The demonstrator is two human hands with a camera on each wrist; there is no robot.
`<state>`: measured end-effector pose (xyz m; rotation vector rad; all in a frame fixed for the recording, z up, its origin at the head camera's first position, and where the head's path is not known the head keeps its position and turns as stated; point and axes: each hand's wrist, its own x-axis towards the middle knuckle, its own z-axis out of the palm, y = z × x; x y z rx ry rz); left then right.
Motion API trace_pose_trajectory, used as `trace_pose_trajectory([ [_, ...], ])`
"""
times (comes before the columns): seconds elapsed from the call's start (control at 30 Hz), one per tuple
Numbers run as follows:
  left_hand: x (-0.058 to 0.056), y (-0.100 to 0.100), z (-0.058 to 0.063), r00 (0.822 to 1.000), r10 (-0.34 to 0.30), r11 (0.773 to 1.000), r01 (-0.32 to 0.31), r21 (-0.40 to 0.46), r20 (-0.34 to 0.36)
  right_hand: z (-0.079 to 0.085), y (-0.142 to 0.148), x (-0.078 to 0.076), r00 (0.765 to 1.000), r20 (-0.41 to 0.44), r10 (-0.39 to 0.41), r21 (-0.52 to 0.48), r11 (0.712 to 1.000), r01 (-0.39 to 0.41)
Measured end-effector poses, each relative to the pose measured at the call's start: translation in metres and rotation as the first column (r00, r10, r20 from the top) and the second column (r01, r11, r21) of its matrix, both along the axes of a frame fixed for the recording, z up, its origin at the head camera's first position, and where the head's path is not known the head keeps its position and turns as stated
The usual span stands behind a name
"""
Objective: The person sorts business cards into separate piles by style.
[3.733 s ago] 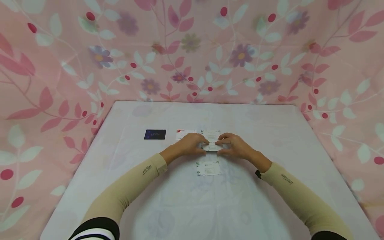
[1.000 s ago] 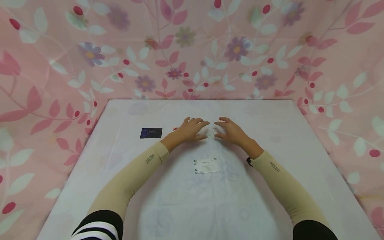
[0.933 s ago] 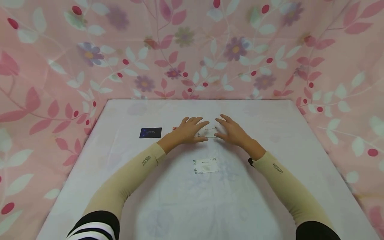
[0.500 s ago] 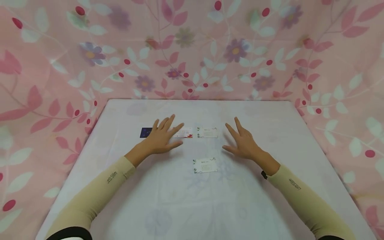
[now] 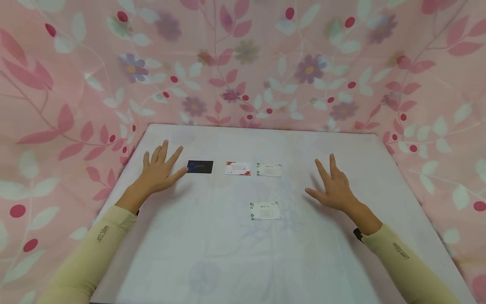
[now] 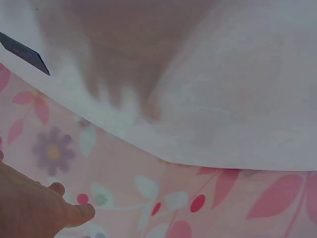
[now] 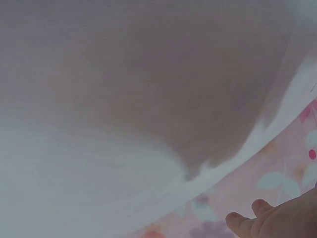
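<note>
Four small cards would be too many to count, so I name each: a dark blue card (image 5: 200, 166), a white card with red flowers (image 5: 238, 168) and a white card with green leaves (image 5: 269, 170) form a row on the table. Nearer to me lies another leaf-patterned white card (image 5: 265, 210). My left hand (image 5: 157, 174) hovers with spread fingers just left of the dark card, its thumb overlapping the card's edge in the head view. Well to the right of the cards, my right hand (image 5: 334, 190) is held with fingers spread, holding nothing.
A white cloth covers the table (image 5: 205, 253). Behind and at both sides hangs a pink curtain (image 5: 243, 63) with flowers and leaves. In the left wrist view the dark card (image 6: 24, 52) lies near the table's far edge.
Both hands have left the leaf-patterned card in the row and moved apart, left hand to the left, right hand to the right. Earlier that card was moved away from me into line.
</note>
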<state>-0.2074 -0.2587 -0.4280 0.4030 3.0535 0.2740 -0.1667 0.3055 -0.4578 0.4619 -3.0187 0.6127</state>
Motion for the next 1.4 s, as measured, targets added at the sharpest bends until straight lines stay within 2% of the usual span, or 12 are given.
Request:
trace_pose_trajectory([
  [0.23,0.010,-0.021,-0.006,0.998,0.068,0.998,-0.068,0.014,0.009,-0.003,0.010,0.007,1.000,0.000,-0.018,0.012,1.000,0.018],
  [0.47,0.016,-0.028,-0.005,0.997,0.073,0.997,-0.074,0.026,0.012,-0.006,0.012,0.013,0.999,-0.010,-0.048,0.008,0.999,0.048],
  [0.77,0.025,-0.032,-0.016,0.995,0.100,0.995,-0.100,-0.001,0.023,-0.004,0.013,0.022,0.999,0.004,-0.049,0.026,0.998,0.049],
  [0.93,0.029,-0.032,-0.015,0.995,0.096,0.995,-0.096,-0.010,0.001,-0.002,0.013,0.024,0.998,0.021,-0.054,0.042,0.998,0.054],
  [1.2,0.032,-0.032,-0.019,0.997,0.074,0.996,-0.076,-0.049,-0.036,-0.005,0.012,0.029,0.999,-0.035,-0.032,0.084,0.996,0.035],
  [1.4,0.034,-0.029,-0.021,0.997,0.067,0.997,-0.068,-0.024,-0.040,-0.006,0.010,0.031,0.999,-0.043,-0.018,0.094,0.995,0.022],
])
